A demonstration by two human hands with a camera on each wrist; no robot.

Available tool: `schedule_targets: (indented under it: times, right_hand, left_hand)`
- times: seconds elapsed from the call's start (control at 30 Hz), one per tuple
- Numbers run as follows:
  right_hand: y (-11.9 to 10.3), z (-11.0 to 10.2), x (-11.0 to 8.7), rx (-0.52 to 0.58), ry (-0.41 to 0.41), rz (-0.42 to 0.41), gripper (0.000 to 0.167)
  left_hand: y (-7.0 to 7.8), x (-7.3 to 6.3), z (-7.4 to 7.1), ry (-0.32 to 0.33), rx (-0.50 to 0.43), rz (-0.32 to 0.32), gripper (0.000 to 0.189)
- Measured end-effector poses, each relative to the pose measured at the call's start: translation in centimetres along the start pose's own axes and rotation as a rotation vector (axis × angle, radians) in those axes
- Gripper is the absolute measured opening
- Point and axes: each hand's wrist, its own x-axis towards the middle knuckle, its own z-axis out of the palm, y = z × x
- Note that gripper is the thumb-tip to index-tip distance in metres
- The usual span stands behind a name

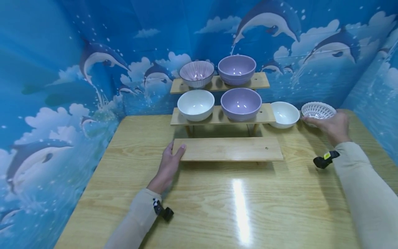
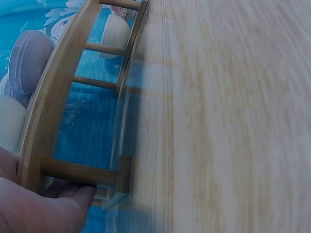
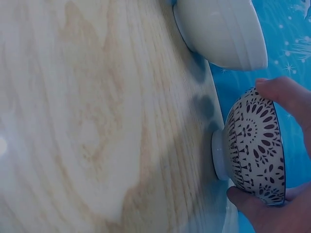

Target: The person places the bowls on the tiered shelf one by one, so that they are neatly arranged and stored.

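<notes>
My right hand point(image 1: 336, 127) holds a small bowl with a dark floral pattern point(image 1: 318, 110) at the table's back right. In the right wrist view, thumb and fingers grip opposite sides of this patterned bowl point(image 3: 257, 145), its foot close to the tabletop. A plain white bowl point(image 1: 284, 116) sits just left of it. My left hand point(image 1: 168, 164) grips the left end of the lowest board of a wooden tiered stand point(image 1: 227, 149). The left wrist view shows the fingers curled under that board point(image 2: 53, 111), beside a short crossbar.
On the middle tier stand a white bowl point(image 1: 196, 105) and a purple bowl point(image 1: 241, 104). The top tier carries a striped bowl point(image 1: 197, 74) and another purple bowl point(image 1: 237, 70). A blue dolphin-print backdrop point(image 1: 199, 27) rises behind the wooden table point(image 1: 202, 204).
</notes>
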Motion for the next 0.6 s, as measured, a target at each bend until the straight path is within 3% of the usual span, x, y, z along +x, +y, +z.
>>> schedule_targets:
  times: [0.6]
  right_hand:
    - [-0.7, -2.3, -1.7, -0.022, 0.026, -0.028, 0.127]
  left_hand:
    - [0.1, 0.0, 0.1, 0.008, -0.001, -0.01, 0.082]
